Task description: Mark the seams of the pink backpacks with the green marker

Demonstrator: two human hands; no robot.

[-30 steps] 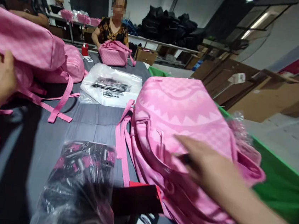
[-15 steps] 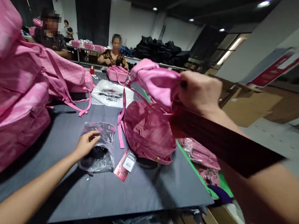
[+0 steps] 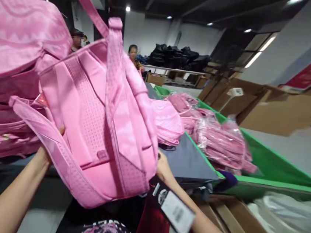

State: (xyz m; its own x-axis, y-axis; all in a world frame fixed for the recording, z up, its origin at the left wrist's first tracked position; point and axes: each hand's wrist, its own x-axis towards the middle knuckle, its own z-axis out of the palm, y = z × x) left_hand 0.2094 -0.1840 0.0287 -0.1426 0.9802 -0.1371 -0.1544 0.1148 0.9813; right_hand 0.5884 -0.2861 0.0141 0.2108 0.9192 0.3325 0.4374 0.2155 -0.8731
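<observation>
The left hand [image 3: 46, 152] and right hand [image 3: 163, 169] grip the pink backpack [image 3: 101, 125] at its lower corners, holding it above the worktop [image 3: 189, 161], tag [image 3: 175, 210] dangling, apparently not yet wrapped like the bagged backpacks [image 3: 222, 144] nearby.

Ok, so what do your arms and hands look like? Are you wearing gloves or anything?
No gloves. Both forearms are bare, with no sleeve showing, and no watch or bracelet at either wrist. The left hand and the right hand are bare too; no rings show, though the pink backpack hides most of the fingers.
</observation>
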